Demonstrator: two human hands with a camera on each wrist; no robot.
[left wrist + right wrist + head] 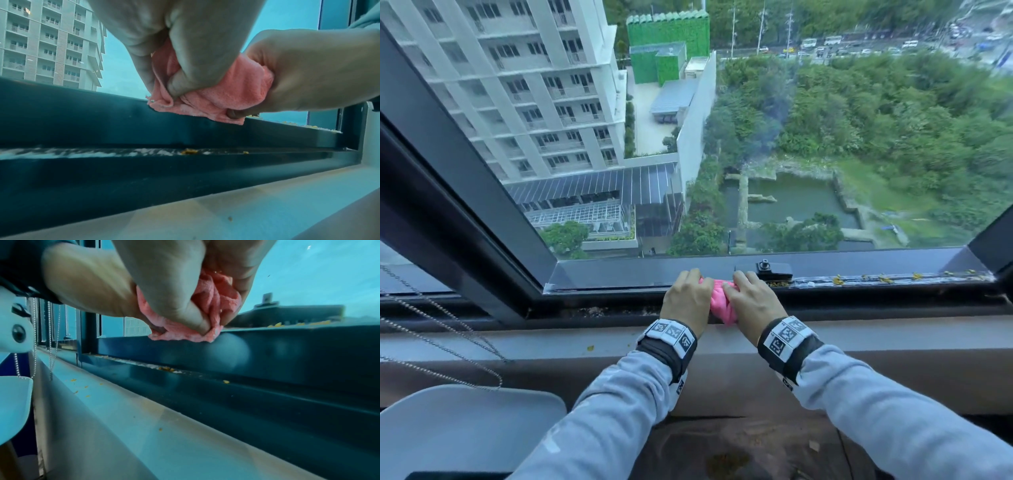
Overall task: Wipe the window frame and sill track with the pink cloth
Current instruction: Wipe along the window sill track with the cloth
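A bunched pink cloth point(719, 301) point(232, 95) point(213, 305) sits on the bottom rail of the dark window frame point(619, 274). Both hands grip it side by side. My left hand point(688, 294) point(185, 48) curls its fingers and thumb round the cloth's left part. My right hand point(751, 298) point(185, 288) pinches the right part, just left of the black window latch point(767, 269). The sill track point(602, 310) point(123, 151) point(164, 368) runs below the rail and holds white grime and yellow crumbs. The cloth's lower edge touches the rail top.
Yellow debris point(880, 278) dots the rail to the right of the latch. A grey stone sill point(551, 342) lies under my wrists, with a few crumbs. Beaded blind chains point(448, 342) hang at the left above a white chair back point(469, 421).
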